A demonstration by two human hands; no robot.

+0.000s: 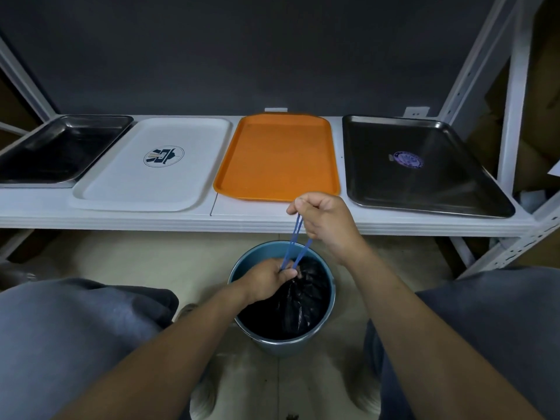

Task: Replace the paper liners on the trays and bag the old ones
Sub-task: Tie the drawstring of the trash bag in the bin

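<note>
Under the shelf (257,221) at six o'clock, the left hand (266,280) grips the gathered neck of the black bag (303,304) in the bin (281,347) while the right hand (324,219) holds the blue drawstring (295,237) taut toward twelve, likely to cinch it.

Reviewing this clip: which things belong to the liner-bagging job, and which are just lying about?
In the job: black bag, blue drawstring, bin, left hand, right hand, black tray, white tray, orange tray, steel tray.
Lying about: cardboard boxes.
</note>
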